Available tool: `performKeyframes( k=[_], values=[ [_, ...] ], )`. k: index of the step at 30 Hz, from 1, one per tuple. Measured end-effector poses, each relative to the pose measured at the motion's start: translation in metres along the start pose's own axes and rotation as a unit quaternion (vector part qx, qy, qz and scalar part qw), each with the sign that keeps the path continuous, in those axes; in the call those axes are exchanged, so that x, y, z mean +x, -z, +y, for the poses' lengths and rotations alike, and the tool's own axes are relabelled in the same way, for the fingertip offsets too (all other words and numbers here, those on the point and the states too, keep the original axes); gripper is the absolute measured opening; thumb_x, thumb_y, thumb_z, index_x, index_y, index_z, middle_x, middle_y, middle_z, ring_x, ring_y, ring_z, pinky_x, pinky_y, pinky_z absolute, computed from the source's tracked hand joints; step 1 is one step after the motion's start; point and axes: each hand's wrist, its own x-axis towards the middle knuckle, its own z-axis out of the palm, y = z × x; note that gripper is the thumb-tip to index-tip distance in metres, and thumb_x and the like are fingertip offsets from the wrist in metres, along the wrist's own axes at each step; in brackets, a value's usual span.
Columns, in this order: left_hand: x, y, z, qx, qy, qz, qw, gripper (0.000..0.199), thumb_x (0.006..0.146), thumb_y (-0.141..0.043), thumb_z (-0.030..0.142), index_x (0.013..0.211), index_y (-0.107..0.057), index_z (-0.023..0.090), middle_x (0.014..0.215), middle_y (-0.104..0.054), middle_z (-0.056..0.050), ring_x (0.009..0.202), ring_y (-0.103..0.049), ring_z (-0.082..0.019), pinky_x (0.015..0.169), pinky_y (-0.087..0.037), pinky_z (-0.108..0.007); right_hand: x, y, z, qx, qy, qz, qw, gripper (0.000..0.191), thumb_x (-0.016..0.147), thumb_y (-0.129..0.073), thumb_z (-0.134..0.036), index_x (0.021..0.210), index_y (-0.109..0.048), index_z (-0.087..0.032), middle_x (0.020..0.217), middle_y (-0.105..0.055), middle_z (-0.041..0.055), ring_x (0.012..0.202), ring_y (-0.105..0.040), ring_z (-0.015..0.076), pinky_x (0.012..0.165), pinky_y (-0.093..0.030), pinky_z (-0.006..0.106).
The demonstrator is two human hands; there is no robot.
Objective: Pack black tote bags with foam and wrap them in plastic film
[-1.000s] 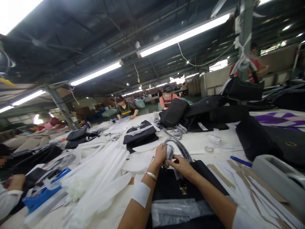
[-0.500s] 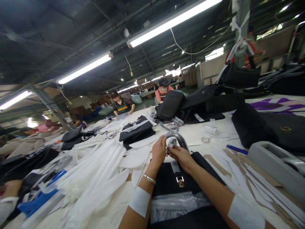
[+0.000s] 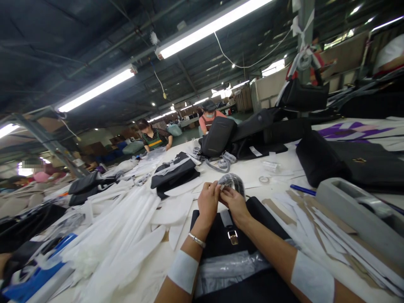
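A black bag (image 3: 211, 242) lies in front of me with a gold buckle (image 3: 232, 238) on a flap strap. Clear plastic film (image 3: 225, 266) covers part of its front. Its curved handle (image 3: 239, 184), wrapped in clear plastic, arches up just beyond my hands. My left hand (image 3: 208, 202) and my right hand (image 3: 234, 204) meet at the near end of this handle, both with fingers pinched closed on its wrapping. The exact spot between the fingertips is partly hidden.
To the right are a grey tape dispenser (image 3: 334, 193), a blue pen (image 3: 303, 190) and paper strips (image 3: 328, 242). White sheets (image 3: 116, 227) spread on the left. Another black bag (image 3: 173, 174) and a tape ring (image 3: 264, 179) lie farther off. Co-workers (image 3: 155, 136) stand across the table.
My view has shifted slightly, so the scene sits farther left. My hands have drawn closer together at the handle, and the right fingers have curled more around it.
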Motion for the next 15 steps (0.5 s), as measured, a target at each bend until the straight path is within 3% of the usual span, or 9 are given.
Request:
performKeyframes(
  k=[4, 7, 15],
  values=[
    [-0.004, 0.002, 0.002, 0.037, -0.012, 0.013, 0.999, 0.031, 0.099, -0.043, 0.040, 0.121, -0.064, 0.030, 0.106, -0.061, -0.005, 0.088, -0.061, -0.018, 0.071, -0.044, -0.024, -0.008, -0.005, -0.010, 0.032, -0.024, -0.026, 0.999, 0.038, 0.077, -0.073, -0.047, 0.098, -0.065, -0.018, 0.101, -0.073, 0.0080, 0.094, -0.071, 0.0235, 0.079, -0.058, 0.033],
    [-0.008, 0.002, 0.007, 0.076, -0.031, 0.009, 0.997, 0.031, 0.099, -0.044, 0.040, 0.123, -0.062, 0.031, 0.108, -0.061, -0.005, 0.088, -0.061, -0.019, 0.068, -0.043, -0.024, -0.009, -0.004, -0.013, 0.042, -0.038, -0.012, 0.998, 0.040, 0.075, -0.074, -0.053, 0.092, -0.065, -0.018, 0.098, -0.074, 0.0081, 0.092, -0.071, 0.0231, 0.076, -0.058, 0.031],
    [-0.012, -0.008, 0.009, 0.075, -0.039, -0.005, 0.996, 0.033, 0.099, -0.043, 0.035, 0.127, -0.059, 0.030, 0.115, -0.062, -0.007, 0.094, -0.063, -0.022, 0.070, -0.049, -0.029, 0.001, 0.009, -0.003, 0.085, -0.065, 0.044, 0.993, 0.038, 0.067, -0.082, -0.043, 0.093, -0.068, -0.020, 0.096, -0.075, 0.0049, 0.083, -0.073, 0.0234, 0.070, -0.061, 0.032]
  ],
)
